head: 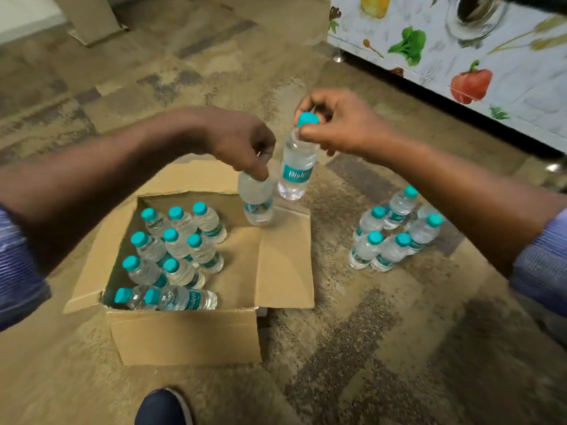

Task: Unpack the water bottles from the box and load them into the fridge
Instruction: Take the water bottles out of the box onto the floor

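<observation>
An open cardboard box sits on the carpet and holds several small water bottles with teal caps, two of them lying flat at the near side. My left hand grips one water bottle by its top, hanging above the box's far right corner. My right hand pinches the neck of another water bottle just below its teal cap, held in the air right of the first. Several more bottles stand on the carpet to the right. The fridge, with vegetable pictures on it, is at the upper right.
The box's right flap lies folded outward toward the standing bottles. A dark shoe is at the bottom edge near the box. Another cardboard piece stands at the upper left. Patterned carpet covers the floor.
</observation>
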### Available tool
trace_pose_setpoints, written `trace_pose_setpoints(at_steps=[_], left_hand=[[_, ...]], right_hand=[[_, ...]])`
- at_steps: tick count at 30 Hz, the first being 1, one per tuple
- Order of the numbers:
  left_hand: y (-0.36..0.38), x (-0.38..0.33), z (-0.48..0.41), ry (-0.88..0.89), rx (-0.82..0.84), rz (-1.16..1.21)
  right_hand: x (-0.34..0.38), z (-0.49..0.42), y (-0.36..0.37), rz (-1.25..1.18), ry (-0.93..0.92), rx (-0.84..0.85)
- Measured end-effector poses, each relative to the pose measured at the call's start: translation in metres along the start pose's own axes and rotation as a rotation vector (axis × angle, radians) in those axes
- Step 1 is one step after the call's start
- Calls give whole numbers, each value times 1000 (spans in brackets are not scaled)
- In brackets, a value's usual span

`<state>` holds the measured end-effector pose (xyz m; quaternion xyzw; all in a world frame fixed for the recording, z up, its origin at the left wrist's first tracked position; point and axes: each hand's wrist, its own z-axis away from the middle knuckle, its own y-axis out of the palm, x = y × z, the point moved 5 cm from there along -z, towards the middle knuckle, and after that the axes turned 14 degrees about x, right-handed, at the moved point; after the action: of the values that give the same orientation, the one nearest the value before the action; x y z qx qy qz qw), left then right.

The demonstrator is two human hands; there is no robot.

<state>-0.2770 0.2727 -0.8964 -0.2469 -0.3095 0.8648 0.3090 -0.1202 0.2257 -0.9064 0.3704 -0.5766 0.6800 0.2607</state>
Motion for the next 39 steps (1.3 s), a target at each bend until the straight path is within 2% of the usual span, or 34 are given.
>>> trace_pose_setpoints(at_steps=[4,9,12,18,23,29,32,39], left_hand=[[2,-49,-23,156,-141,78],[38,-109,-71,306,-165,69],[61,-140,-95,369,-164,72],[98,-188,-116,440,-103,-3],[135,-204,-140,464,-94,35],[167,-209,-164,441,-119,66],[180,-211,-170,423,-113,57],[180,-211,-177,397,-85,48]], right_hand=[[-27,14,-45,111,101,-128],[-92,30,-73,329,271,-213],[-134,38,-79,363,343,-212],[-188,48,-67,465,449,-110],[-211,44,-41,506,482,1],[-229,40,-14,597,543,144],[-231,39,-11,611,549,157],[-222,32,-11,676,552,271]])
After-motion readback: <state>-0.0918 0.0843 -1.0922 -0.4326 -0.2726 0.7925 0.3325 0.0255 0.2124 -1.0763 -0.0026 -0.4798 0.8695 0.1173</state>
